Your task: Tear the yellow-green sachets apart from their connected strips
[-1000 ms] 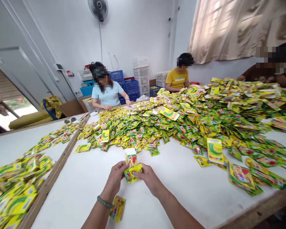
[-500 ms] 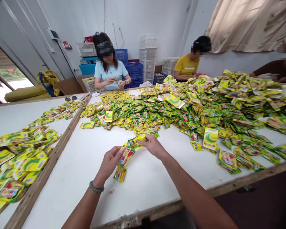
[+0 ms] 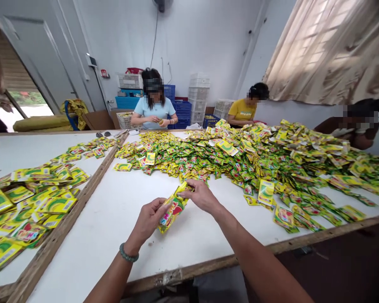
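Between my two hands, above the white tabletop (image 3: pixel 113 235), is a yellow-green printed packet (image 3: pixel 174 210) with red and coloured lettering. My left hand (image 3: pixel 151 216) pinches its left edge between thumb and fingers; a beaded bracelet (image 3: pixel 129 252) circles that wrist. At the packet's upper right end, my right hand (image 3: pixel 200 195) grips with closed fingers. Whether it is one packet or several folded together, I cannot tell. Just beyond my hands lies a big heap of similar small packets (image 3: pixel 189 155).
A wooden strip (image 3: pixel 72 214) divides the table; left of it lie more yellow packets (image 3: pixel 22 210). Across the table sit a person in light blue (image 3: pixel 153 110) and one in yellow (image 3: pixel 242 111), with another person (image 3: pixel 360 122) at far right. Stacked crates (image 3: pixel 198 99) stand behind.
The piece that hung below the packet no longer hangs there, and the packets are drawn together in my hands. My hands have come slightly closer. The view has tilted upward.
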{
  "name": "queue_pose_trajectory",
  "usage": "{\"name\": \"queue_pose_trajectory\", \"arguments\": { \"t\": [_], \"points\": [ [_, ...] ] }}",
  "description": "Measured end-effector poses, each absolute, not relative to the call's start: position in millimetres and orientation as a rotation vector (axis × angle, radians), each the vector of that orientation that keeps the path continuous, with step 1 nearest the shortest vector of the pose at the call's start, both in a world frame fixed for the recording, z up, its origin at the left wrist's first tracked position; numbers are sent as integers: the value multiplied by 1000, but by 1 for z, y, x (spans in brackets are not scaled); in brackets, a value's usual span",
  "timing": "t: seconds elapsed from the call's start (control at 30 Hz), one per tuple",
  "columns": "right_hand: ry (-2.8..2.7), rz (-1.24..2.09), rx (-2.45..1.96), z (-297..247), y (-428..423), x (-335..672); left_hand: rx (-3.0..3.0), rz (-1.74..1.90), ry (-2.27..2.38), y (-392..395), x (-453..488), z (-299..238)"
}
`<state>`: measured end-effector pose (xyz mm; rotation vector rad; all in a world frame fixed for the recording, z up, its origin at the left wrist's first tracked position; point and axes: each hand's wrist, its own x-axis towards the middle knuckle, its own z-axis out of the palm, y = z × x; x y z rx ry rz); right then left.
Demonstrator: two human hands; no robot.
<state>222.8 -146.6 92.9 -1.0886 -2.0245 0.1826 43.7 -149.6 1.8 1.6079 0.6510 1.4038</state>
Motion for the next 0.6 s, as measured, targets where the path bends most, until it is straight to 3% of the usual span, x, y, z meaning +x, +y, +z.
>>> {"name": "queue_pose_trajectory", "arguments": {
  "t": [0.27,0.6],
  "points": [
    [-2103,-112,-1138,51,-206,197,1418,1465,593,-190,42,-23],
    [-2042,-179,-990,24,-270,166,1204,1487,398,-236,27,-42]
  ]
}}
